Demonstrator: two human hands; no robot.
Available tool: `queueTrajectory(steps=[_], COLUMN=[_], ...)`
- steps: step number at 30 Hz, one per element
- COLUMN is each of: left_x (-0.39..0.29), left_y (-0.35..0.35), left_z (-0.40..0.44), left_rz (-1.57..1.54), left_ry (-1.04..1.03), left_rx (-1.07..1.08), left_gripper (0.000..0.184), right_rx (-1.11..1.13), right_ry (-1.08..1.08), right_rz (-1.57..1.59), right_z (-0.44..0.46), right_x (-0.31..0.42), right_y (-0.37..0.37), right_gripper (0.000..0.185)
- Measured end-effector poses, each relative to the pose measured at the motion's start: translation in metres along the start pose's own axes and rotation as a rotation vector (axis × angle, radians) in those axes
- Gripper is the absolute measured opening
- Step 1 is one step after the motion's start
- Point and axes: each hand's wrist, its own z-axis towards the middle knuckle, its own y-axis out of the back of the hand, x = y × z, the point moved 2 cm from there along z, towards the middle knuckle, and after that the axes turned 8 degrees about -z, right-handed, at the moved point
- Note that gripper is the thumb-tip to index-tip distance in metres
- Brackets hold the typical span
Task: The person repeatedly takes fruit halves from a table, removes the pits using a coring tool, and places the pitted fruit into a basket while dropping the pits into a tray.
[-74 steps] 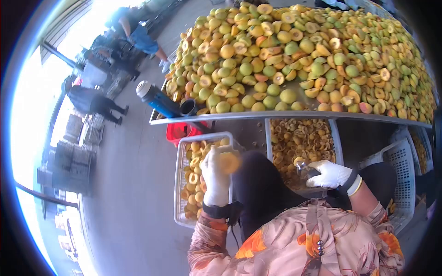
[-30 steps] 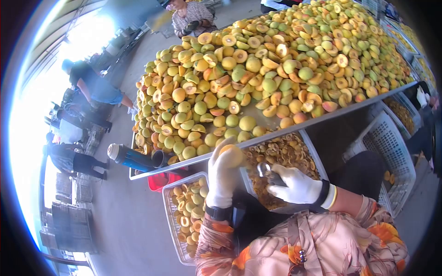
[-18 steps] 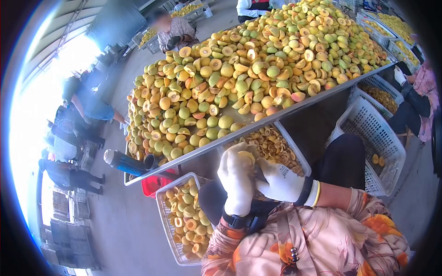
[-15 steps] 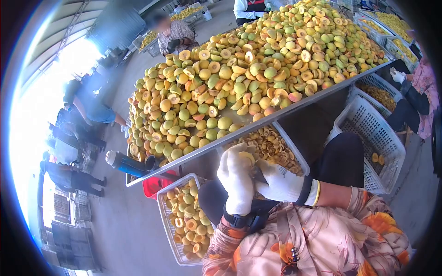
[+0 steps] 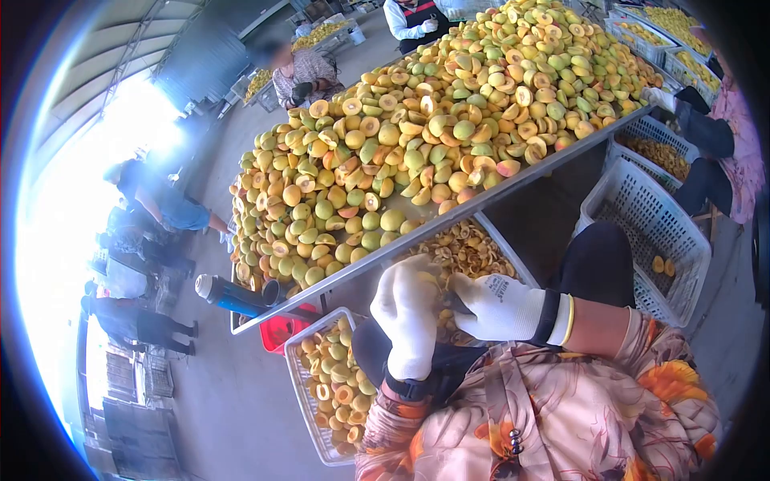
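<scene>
Left of the gloved fingers and well apart from them, bright daylight floods the side of the hall, where people (image 5: pixel 164 200) bend and stand near stacked crates on a grey floor (image 5: pixel 216 401). Nearer the left fingers, a blue flask (image 5: pixel 231 297) and a dark cup (image 5: pixel 271 292) lean at the table's corner, with a red bucket (image 5: pixel 281 330) below. Just left of the left wrist sits a white crate (image 5: pixel 305 405) of fruit halves. Beyond the fingers slants the metal-edged table (image 5: pixel 353 267), heaped with yellow, green and blushed fruit (image 5: pixel 433 128); a seated person (image 5: pixel 305 76) is behind it. Beneath its edge, just past the fingertips, a tray (image 5: pixel 505 247) holds brownish scraps (image 5: pixel 469 244). Right of the right fingers, well apart, stands a slatted basket (image 5: pixel 682 276) with two pieces (image 5: pixel 663 264) inside, and a person in pink (image 5: pixel 734 144) is beyond.

The left hand (image 5: pixel 407 317) curls its fingers round a fruit half (image 5: pixel 432 277), yellow where it shows, blurred and mostly covered. Between the hands, touching the right fingers, is a dark tool (image 5: pixel 458 304); its tip is hidden. The right hand (image 5: pixel 501 307) bends its fingers inward, thumb and forefinger pinching the tool.
</scene>
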Motion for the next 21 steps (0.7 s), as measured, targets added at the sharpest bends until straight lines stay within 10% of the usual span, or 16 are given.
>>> queueTrajectory(steps=[10,21], left_x=[-0.004,0.002], left_y=[-0.012,0.004], left_z=[-0.001,0.003], left_rz=[0.016,-0.045], left_ry=[-0.038,-0.016], left_rx=[-0.094,-0.045], left_gripper=[0.035,0.035], right_rx=[0.001,0.036], right_ry=[0.095,0.035], right_rz=[0.47,-0.023], right_z=[0.008,0.011], right_x=[-0.009,-0.013], right_y=[-0.028,-0.014], right_gripper=[0.045,0.04])
